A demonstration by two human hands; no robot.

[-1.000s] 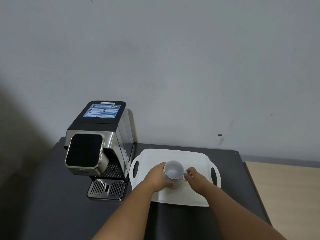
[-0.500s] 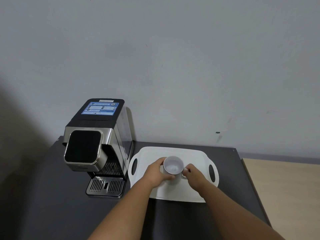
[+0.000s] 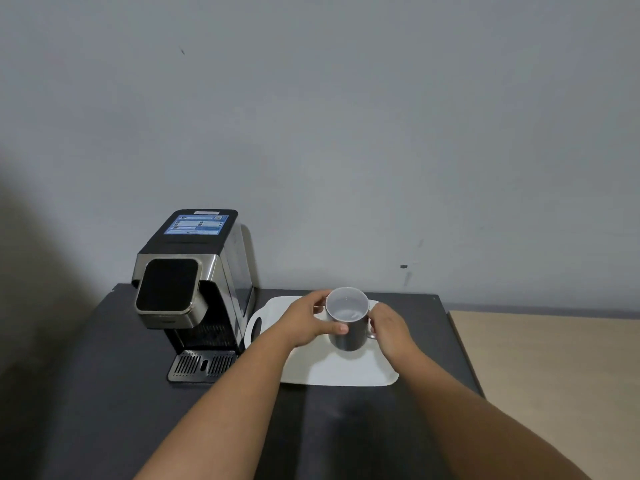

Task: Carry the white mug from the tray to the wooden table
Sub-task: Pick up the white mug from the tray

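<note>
White mug [image 3: 347,318], between both hands, above tray [image 3: 346,370]

Left of the grip, a black-and-steel coffee machine [image 3: 194,292] stands on the dark countertop [image 3: 104,393]; its drip grate [image 3: 202,365] sits low in front; behind and above the grip, a plain grey wall [image 3: 346,133].

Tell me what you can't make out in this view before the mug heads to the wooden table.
- Mug base: whether it clears the tray is unclear.
- Mug handle: mostly behind the right hand.
- Tray's right handle: covered by the right hand.
- Wooden table: cut off by the frame's right edge.
- Coffee machine label: too small to read.
</note>
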